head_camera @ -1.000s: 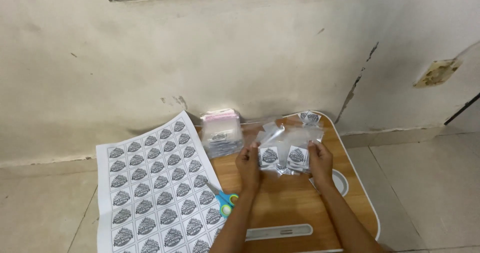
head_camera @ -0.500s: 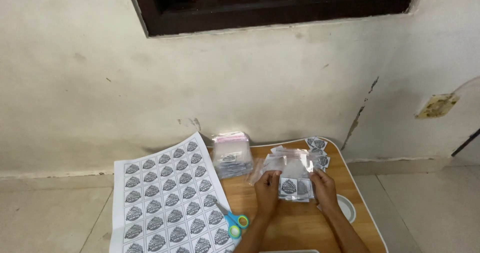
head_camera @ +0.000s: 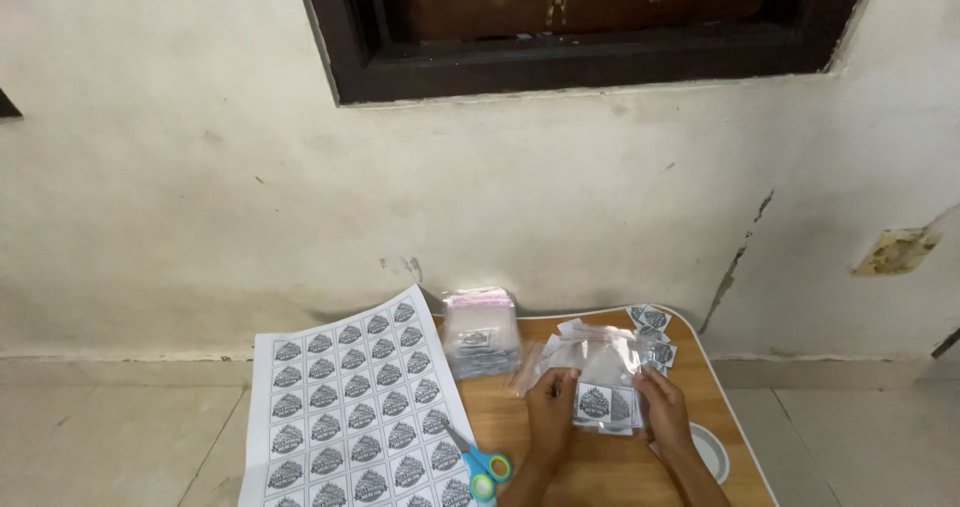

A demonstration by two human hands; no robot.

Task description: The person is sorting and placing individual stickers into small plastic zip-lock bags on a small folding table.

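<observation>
Clear plastic sleeve [head_camera: 606, 379] with two cut label squares at its lower end: held above the middle of the small wooden table [head_camera: 600, 467], between both hands. The left hand [head_camera: 551, 407] pinches the sleeve's left edge with curled fingers; the right hand [head_camera: 662, 409] grips the right edge likewise. Neither hand is open.

Risks, as a judgement:
- The film is thin and slippery (glare hides its upper edge), so a loose pinch could let the squares slide out or skew.
- Loose cut labels [head_camera: 655, 332] lie at the table's far right corner, near the rim; a brush of the right forearm could push them off.

Surroundings: a stack of packed sleeves [head_camera: 480, 332] stands just left of the work. The printed label sheet [head_camera: 350, 407] overhangs the table's left edge, with blue-and-green scissors [head_camera: 483, 464] resting on its corner, close to the left wrist. A white round object [head_camera: 712, 451] sits beside the right forearm.
</observation>
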